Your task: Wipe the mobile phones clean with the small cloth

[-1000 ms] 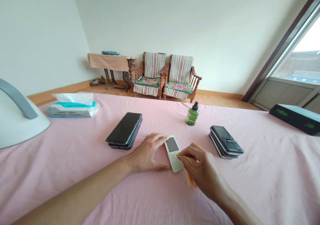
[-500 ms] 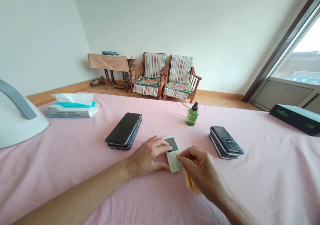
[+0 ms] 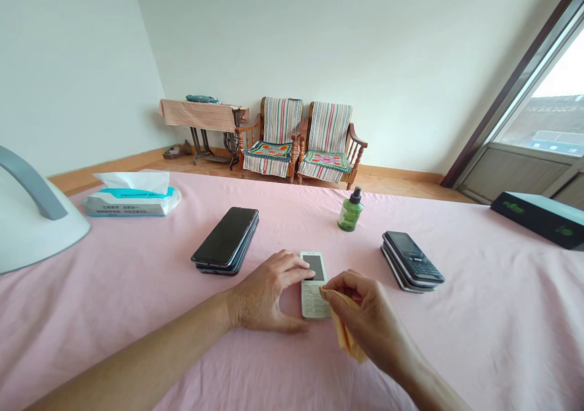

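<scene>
A white keypad phone lies face up on the pink cloth, its dark screen toward the far end. My left hand rests at its left side, fingers apart, a fingertip on the screen and the thumb stretched out near the lower left corner. Pinched in my right hand is a yellow cloth; its bunched tip touches the keypad's right side and the rest hangs below the palm. A stack of dark smartphones is beyond my left hand. Several keypad phones are stacked to the right.
A green spray bottle stands behind the phone. Farther left are a tissue pack and a white appliance with a grey handle. A black box sits at the right edge of the pink-covered table. Two chairs stand beyond.
The white phone has turned to lie straighter, its lower end shifting left. My left thumb has come away from its edge. The cloth in my right hand has moved slightly left over the keypad.
</scene>
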Action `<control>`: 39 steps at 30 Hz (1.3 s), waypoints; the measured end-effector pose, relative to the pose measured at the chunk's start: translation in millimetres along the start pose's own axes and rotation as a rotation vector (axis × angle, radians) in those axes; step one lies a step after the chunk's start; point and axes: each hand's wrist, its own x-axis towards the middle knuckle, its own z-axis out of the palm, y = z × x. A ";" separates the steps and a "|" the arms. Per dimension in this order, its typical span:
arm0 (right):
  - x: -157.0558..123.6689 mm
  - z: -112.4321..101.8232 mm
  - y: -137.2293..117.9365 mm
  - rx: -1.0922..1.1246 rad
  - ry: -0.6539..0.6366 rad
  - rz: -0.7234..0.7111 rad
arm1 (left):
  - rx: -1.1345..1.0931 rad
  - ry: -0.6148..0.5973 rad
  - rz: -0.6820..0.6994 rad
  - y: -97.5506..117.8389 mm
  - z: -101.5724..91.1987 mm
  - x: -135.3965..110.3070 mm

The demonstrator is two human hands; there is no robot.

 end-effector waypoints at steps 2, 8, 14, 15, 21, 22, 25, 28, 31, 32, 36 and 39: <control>0.4 0.6 1.4 -0.005 0.005 0.001 | -0.003 0.000 -0.003 0.7 2.0 0.2; 0.5 3.8 3.5 0.015 0.014 0.019 | -0.042 0.044 -0.073 7.3 8.2 -0.5; 1.1 6.6 -1.7 0.197 -0.005 0.076 | -0.079 0.056 -0.079 12.2 7.2 1.7; 1.3 6.7 -2.2 0.226 -0.004 0.077 | -0.074 0.056 -0.078 12.3 6.8 2.0; 1.3 9.9 -3.7 0.360 -0.002 -0.027 | 0.012 0.096 -0.107 13.2 8.0 0.4; 1.4 10.6 -3.5 0.369 -0.010 -0.046 | 0.035 0.112 -0.107 13.9 8.5 -0.2; 2.6 11.0 -1.4 0.340 0.013 -0.082 | 0.100 0.156 -0.114 15.3 9.3 -2.4; 5.4 9.0 3.6 0.229 0.102 -0.113 | 0.146 0.204 -0.174 13.2 8.9 -4.7; 8.2 9.3 11.4 0.113 0.147 -0.145 | 0.185 0.249 -0.240 9.1 8.0 -6.7; 8.9 10.6 14.3 0.092 0.152 -0.151 | 0.199 0.259 -0.257 7.9 7.8 -7.2; 11.3 16.5 22.5 0.059 0.188 -0.154 | 0.239 0.278 -0.272 5.8 8.7 -8.2; 18.6 13.7 19.0 -0.001 0.202 -0.162 | 0.248 0.281 -0.253 5.3 9.7 -8.7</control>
